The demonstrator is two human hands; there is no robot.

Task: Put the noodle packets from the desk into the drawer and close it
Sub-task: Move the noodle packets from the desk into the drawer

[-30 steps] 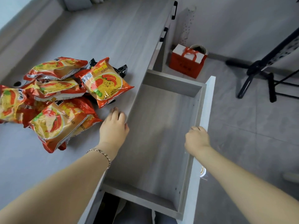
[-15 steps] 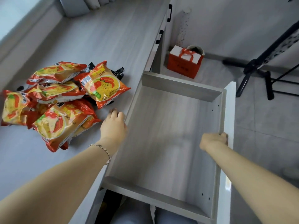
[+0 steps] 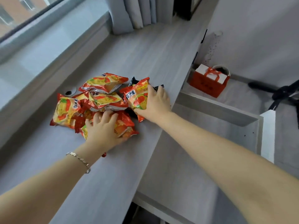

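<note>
Both hands on the noodle packets

Left hand lies flat on one; right hand curls round another. Light, crinkly, slippery: pinch edges.

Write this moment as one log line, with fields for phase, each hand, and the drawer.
phase: grasping packets | left hand: on near packet | right hand: on packet nearest drawer | drawer: open, no packets visible inside

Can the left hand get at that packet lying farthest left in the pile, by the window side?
Probably yes. The left hand lies on the nearest packet, and the far-left packet sits on top at the pile's edge beside it, with nothing over it. The right hand is busy on another packet, clear of that path.
</note>
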